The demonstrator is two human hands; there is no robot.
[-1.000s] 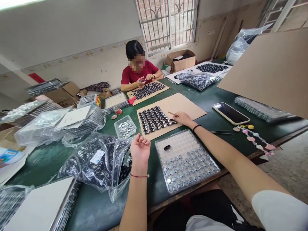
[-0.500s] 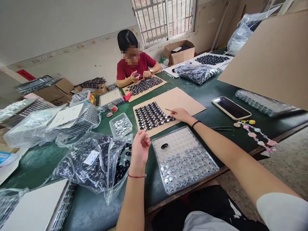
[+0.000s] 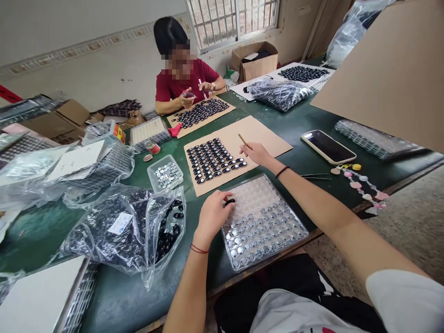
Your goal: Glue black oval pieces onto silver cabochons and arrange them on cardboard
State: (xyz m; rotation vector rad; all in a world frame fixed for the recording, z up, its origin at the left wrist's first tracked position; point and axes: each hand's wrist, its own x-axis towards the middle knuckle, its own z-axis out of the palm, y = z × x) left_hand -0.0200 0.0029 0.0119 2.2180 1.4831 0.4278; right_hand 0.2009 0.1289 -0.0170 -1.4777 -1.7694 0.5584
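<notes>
My left hand [image 3: 215, 212] is at the far left corner of a clear plastic tray [image 3: 267, 259], thumb and fingers closed around a small glossy black oval piece [image 3: 229, 202]. Round clear-and-silver pieces [image 3: 263, 233] sit in rows in the tray's nearer part. A thin wooden stick [image 3: 242, 139] is pinched in my right hand [image 3: 256, 153], above a brown cardboard sheet [image 3: 260, 134]. On that sheet, black oval pieces [image 3: 211, 159] with shiny light centres lie in rows, just left of my right hand.
A clear box [image 3: 166, 173] of small silver discs and a plastic bag [image 3: 121, 231] of black pieces lie left. Right are a phone [image 3: 328, 145], tweezers [image 3: 315, 177] and a beaded strap [image 3: 362, 185]. Across the table, a person [image 3: 187, 83] works at another sheet of black pieces.
My left hand has moved from beside the tray onto the black piece lying in it. My right hand has lifted slightly from the rows, its stick now more upright. The view has shifted slightly.
</notes>
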